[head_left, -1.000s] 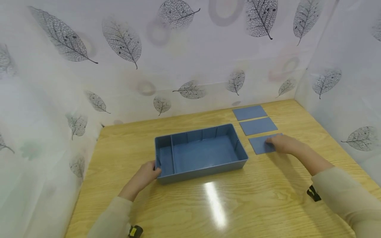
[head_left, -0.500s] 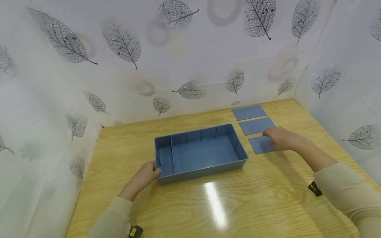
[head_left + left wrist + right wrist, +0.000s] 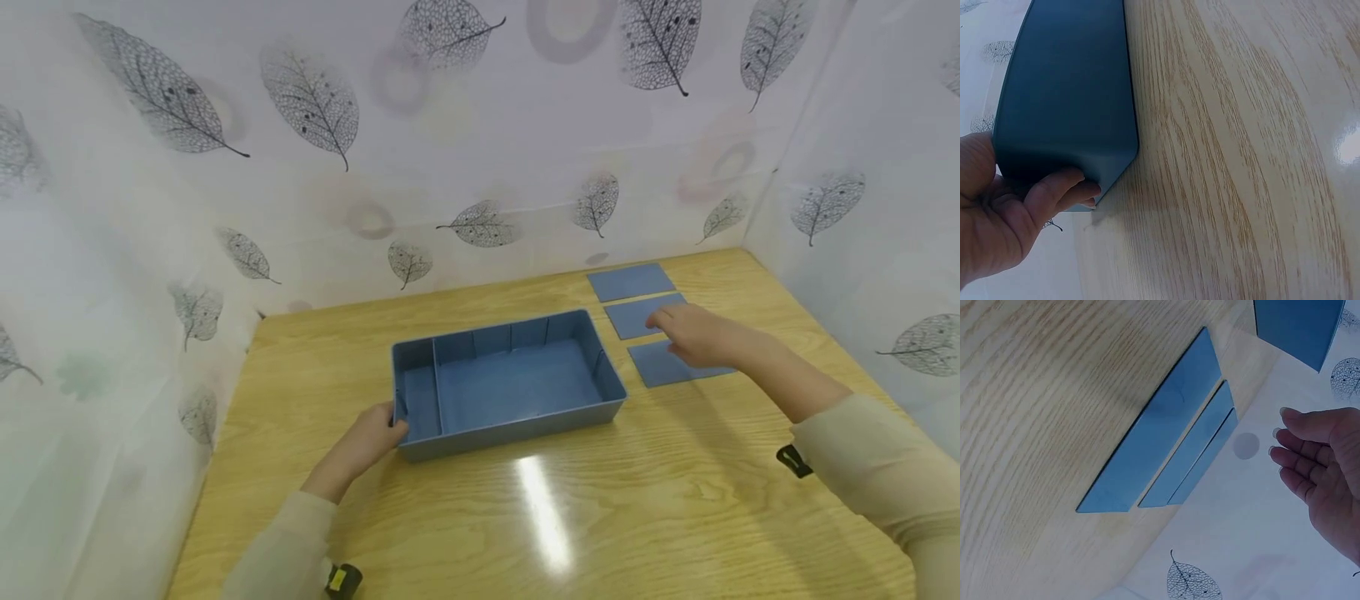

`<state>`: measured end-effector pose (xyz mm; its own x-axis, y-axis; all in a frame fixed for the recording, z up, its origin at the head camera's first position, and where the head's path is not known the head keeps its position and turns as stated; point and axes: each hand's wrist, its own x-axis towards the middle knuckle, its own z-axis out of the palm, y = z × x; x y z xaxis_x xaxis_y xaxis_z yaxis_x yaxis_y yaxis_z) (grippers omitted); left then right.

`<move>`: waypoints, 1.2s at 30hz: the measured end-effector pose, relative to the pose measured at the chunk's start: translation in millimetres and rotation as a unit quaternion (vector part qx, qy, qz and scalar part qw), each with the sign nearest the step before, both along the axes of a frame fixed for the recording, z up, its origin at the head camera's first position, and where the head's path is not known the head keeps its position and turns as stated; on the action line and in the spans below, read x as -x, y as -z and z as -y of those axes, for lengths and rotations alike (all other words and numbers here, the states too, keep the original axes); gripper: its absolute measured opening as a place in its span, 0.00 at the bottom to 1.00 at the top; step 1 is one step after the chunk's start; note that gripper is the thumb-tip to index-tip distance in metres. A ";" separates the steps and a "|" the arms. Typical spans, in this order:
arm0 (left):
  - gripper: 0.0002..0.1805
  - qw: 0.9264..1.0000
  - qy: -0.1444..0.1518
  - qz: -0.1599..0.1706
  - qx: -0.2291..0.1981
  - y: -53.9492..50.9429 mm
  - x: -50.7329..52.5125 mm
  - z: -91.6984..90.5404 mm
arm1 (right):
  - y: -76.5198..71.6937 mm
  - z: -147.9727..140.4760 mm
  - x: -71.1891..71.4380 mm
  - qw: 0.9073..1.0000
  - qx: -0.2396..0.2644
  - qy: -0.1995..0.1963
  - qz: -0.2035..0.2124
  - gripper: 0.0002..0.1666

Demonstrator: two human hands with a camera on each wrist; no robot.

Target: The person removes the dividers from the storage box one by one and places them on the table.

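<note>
A blue rectangular box (image 3: 517, 427) without a lid stands on the table, a divider (image 3: 438, 387) splitting off a narrow compartment at its left end. My left hand (image 3: 370, 442) grips the box's left end, thumb over the rim and fingers against the outer wall; the left wrist view shows the same hold on the end wall (image 3: 1066, 94). My right hand (image 3: 701, 335) hovers above three flat blue panels, holding nothing. The nearest panel (image 3: 660, 367) lies partly beneath it, the middle panel (image 3: 630, 317) just beyond, and the far panel (image 3: 632, 282) near the back edge.
The wooden table (image 3: 465, 525) meets a leaf-patterned sheet (image 3: 510, 150) at the back, with similar sheets at both sides. Dark straps (image 3: 343, 581) hang by the sleeves.
My right hand has let go of the nearest panel and risen, drifting slightly left and away toward the middle panel. My left hand and the box stay put.
</note>
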<state>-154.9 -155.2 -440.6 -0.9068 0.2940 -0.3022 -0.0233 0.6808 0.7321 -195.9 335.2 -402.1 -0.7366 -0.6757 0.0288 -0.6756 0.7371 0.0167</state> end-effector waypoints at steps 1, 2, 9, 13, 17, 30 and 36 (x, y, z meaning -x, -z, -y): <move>0.03 1.000 0.000 0.000 0.000 -0.3 0.1 -0.2 | -2.2 2.6 -0.1 1.000 0.000 -0.001 0.000 0.22; 0.03 1.000 0.000 -0.001 0.000 -0.4 0.4 -0.4 | -4.3 4.9 0.0 1.000 0.000 -0.003 0.002 0.22; 0.03 1.000 0.003 -0.012 0.009 -1.3 2.1 -1.3 | -15.8 24.9 2.8 1.000 -0.003 0.007 0.020 0.23; 0.03 1.000 -0.002 -0.011 0.011 -0.5 2.3 -0.8 | -18.6 39.2 6.5 1.000 -0.006 0.000 0.020 0.22; 0.04 1.000 -0.001 -0.010 0.010 0.4 2.6 -0.3 | -21.4 51.4 9.5 1.000 -0.017 -0.002 0.016 0.21; 0.03 1.000 0.003 -0.010 0.011 -0.1 1.0 0.4 | -35.9 92.8 21.2 0.998 -0.023 -0.038 0.034 0.21; 0.04 1.000 0.002 -0.009 0.007 2.2 0.6 0.8 | -41.1 121.5 26.0 0.997 -0.050 -0.043 0.048 0.22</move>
